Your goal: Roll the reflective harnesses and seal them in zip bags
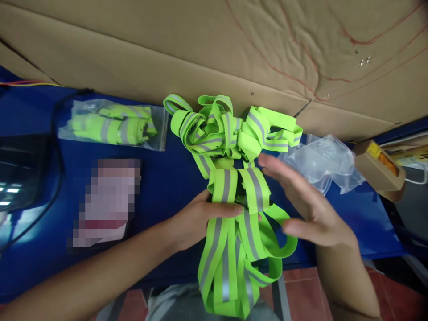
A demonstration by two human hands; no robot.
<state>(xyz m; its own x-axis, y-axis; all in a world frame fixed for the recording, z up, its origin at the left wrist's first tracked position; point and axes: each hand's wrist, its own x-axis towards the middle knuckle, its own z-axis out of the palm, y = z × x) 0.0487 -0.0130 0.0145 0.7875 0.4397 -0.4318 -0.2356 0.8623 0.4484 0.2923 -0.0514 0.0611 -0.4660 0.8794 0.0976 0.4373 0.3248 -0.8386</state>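
Note:
Folded lime-green webbing straps with grey reflective stripes [225,263] hang down over the table's front edge. My left hand [207,216] is closed around their upper part, the thumb lying across the front and the other fingers hidden behind. To the right, my right hand [307,205] is held up with fingers stretched and thumb apart, nothing in it. Its fingertips come close to a pile of the same green reflective straps [214,129], which lies in loops and bundles at the back of the table. Whether they touch the pile I cannot tell.
A clear bag of green straps [113,125] lies at the back left. A pixelated flat item [107,200] and a black cable [56,147] are on the left of the blue table [160,178]. Crumpled plastic bags [324,160] and a small cardboard box [381,169] stand right. Cardboard [150,40] walls the back.

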